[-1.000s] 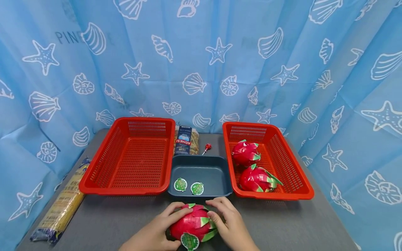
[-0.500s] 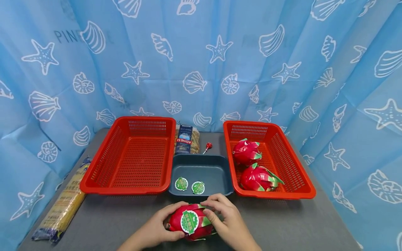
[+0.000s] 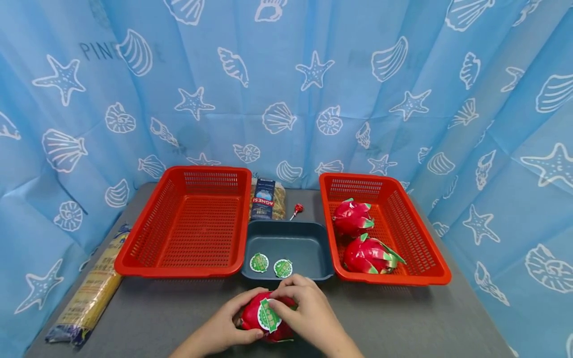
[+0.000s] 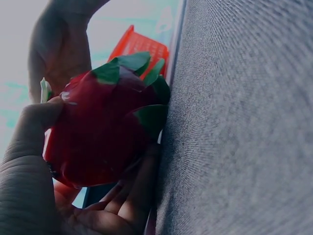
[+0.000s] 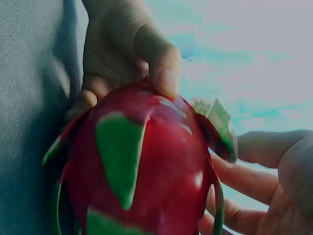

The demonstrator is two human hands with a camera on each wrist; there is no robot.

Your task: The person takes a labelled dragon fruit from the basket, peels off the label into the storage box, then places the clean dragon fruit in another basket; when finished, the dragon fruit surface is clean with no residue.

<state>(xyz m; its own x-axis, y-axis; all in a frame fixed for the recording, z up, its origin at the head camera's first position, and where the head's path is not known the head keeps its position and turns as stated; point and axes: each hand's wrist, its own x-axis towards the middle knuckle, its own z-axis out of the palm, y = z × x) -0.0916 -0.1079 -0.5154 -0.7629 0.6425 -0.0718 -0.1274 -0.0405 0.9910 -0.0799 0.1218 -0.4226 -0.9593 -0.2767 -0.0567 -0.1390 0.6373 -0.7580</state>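
A shiny red dragon fruit (image 3: 283, 332) with green-tipped scales is low at the front of the table. My left hand (image 3: 224, 318) grips one end of it, thumb on the near side and fingers on the far side. On its upper face is a round green-and-white sticker (image 3: 266, 318), whose edge stands out from the skin in the right wrist view. My right hand (image 3: 306, 308) reaches over the fruit, thumb and forefinger pinching that sticker's upper edge. Two similar stickers, a left one (image 3: 259, 262) and a right one (image 3: 283, 268), lie in the dark blue tray (image 3: 286, 243) beyond.
A red basket (image 3: 203, 228) stands left of the tray. The right red basket (image 3: 389, 204) holds two dragon fruits, one behind (image 3: 351, 219) and one in front (image 3: 367, 256). Behind the tray are a pasta bag (image 3: 263, 201) and a lollipop (image 3: 298, 210). A spaghetti packet (image 3: 91, 291) lies far left.
The dragon fruit has been turned so its sticker, first low on the near side, faces up. My right hand has moved left from the scaly end to the sticker's edge. The left hand keeps its grip.
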